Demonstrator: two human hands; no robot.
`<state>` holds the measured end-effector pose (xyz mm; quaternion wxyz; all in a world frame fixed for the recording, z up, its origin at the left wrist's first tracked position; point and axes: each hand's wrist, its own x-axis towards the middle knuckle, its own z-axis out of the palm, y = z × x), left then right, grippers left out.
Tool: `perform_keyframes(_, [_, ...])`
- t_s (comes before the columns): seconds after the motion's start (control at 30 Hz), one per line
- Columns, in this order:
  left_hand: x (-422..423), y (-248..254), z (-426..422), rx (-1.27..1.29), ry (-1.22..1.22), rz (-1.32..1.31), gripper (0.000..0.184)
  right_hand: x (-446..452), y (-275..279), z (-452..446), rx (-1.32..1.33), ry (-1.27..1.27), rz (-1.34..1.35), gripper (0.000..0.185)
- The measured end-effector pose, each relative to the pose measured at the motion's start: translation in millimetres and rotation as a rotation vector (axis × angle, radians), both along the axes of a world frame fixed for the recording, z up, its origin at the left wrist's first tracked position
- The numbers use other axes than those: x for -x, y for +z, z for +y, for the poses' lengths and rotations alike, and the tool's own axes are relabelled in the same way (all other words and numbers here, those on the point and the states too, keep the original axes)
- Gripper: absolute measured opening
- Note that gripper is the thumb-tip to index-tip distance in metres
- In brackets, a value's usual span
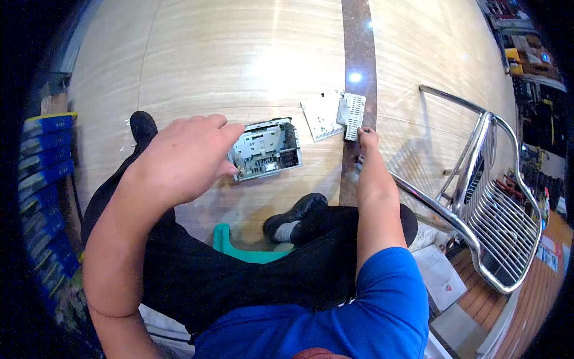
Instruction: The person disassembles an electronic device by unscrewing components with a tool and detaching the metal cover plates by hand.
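An opened metal device chassis, with boards and parts showing inside, lies on the floor in front of me. My left hand is curled at its left side, thumb and fingers holding that edge; part of the grip is hidden behind the hand. With my right arm stretched forward, my right hand pinches the lower corner of a slotted metal plate. Just left of that plate, and partly under it, lies a flat pale metal cover with small holes along its edge.
A chrome metal chair frame lies to the right. My shoe and a green plastic stool edge are close below the chassis. Blue bins line the left; shelves with tools stand far right.
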<state>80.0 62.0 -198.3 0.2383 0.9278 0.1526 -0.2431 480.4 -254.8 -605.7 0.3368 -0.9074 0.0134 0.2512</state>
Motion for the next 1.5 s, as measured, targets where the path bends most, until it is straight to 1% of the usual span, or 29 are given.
perform_keyframes(0.2, [1, -4, 3, 0.015, 0.011, -0.007, 0.055, -20, -51, -14, -0.043, -0.020, -0.063, 0.026])
perform_keyframes(0.33, [2, -3, 3, -0.012, 0.008, -0.024, 0.054, -20, -36, -6, 0.007, -0.028, -0.136, 0.028])
perform_keyframes(0.4, [4, -2, 4, -0.012, 0.021, -0.022, 0.053, -16, -18, 8, 0.057, -0.027, -0.249, 0.031])
perform_keyframes(0.43, [6, -3, 4, -0.025, 0.017, -0.038, 0.052, -13, -2, 19, 0.060, -0.018, -0.250, 0.031])
perform_keyframes(0.5, [10, -2, 4, -0.037, 0.021, -0.053, 0.052, -1, 43, 52, 0.092, 0.129, -0.373, 0.033])
perform_keyframes(0.57, [10, 0, 4, -0.076, 0.010, -0.025, 0.049, 13, 80, 85, -0.161, 0.164, -0.398, 0.033])
perform_keyframes(0.7, [9, 14, 6, -0.052, 0.041, 0.016, 0.048, 44, 175, 147, -0.266, 0.262, -0.393, 0.031])
perform_keyframes(0.77, [13, 19, 6, -0.057, 0.057, -0.011, 0.048, 76, 226, 164, -0.455, 0.329, -0.259, 0.028])
perform_keyframes(0.8, [14, 24, 6, -0.058, 0.065, -0.017, 0.048, 97, 250, 167, -0.456, 0.337, -0.264, 0.028])
perform_keyframes(0.87, [19, 32, 5, -0.050, 0.066, -0.029, 0.049, 144, 296, 156, -0.402, 0.565, -0.255, 0.028])
perform_keyframes(0.9, [23, 33, 3, -0.051, 0.074, -0.036, 0.049, 167, 317, 146, -0.338, 0.616, -0.239, 0.029])
perform_keyframes(0.93, [27, 32, 1, -0.038, 0.062, -0.140, 0.044, 188, 332, 132, -0.275, 0.668, -0.223, 0.029])
perform_keyframes(0.97, [31, 33, -1, -0.030, 0.053, -0.244, 0.040, 205, 336, 116, -0.295, 0.690, -0.215, 0.031])
perform_keyframes(1.0, [34, 41, -4, -0.041, 0.067, -0.249, 0.040, 219, 337, 99, -0.319, 0.714, -0.206, 0.033])
perform_keyframes(1.07, [37, 63, -11, 0.136, 0.031, -0.185, 0.053, 240, 325, 81, -0.308, 0.746, -0.238, 0.033])
perform_keyframes(1.13, [45, 71, -16, 0.212, 0.017, -0.302, 0.055, 247, 325, 90, -0.183, 0.953, -0.389, 0.027])
perform_keyframes(1.17, [48, 71, -18, 0.219, -0.026, -0.375, 0.056, 247, 326, 98, -0.175, 0.997, -0.389, 0.028])
perform_keyframes(1.27, [50, 86, -25, 0.305, -0.056, -0.479, 0.053, 232, 310, 107, -0.167, 1.079, -0.381, 0.031])
perform_keyframes(1.3, [48, 88, -27, 0.329, -0.066, -0.498, 0.053, 229, 307, 108, -0.108, 1.084, -0.380, 0.031])
perform_keyframes(1.33, [46, 88, -28, 0.358, -0.073, -0.512, 0.052, 222, 289, 105, -0.108, 1.110, -0.418, 0.032])
perform_keyframes(1.37, [46, 87, -29, 0.426, -0.061, -0.571, 0.048, 217, 281, 106, -0.058, 1.131, -0.388, 0.032])
perform_keyframes(1.4, [44, 86, -30, 0.408, -0.058, -0.578, 0.048, 215, 278, 108, -0.007, 1.152, -0.353, 0.033])
perform_keyframes(1.47, [41, 85, -35, 0.637, -0.084, -0.722, 0.043, 214, 282, 113, 0.002, 1.101, -0.255, 0.034])
perform_keyframes(1.5, [41, 88, -40, 0.759, -0.050, -0.699, 0.043, 205, 258, 112, -0.122, 1.090, -0.219, 0.036])
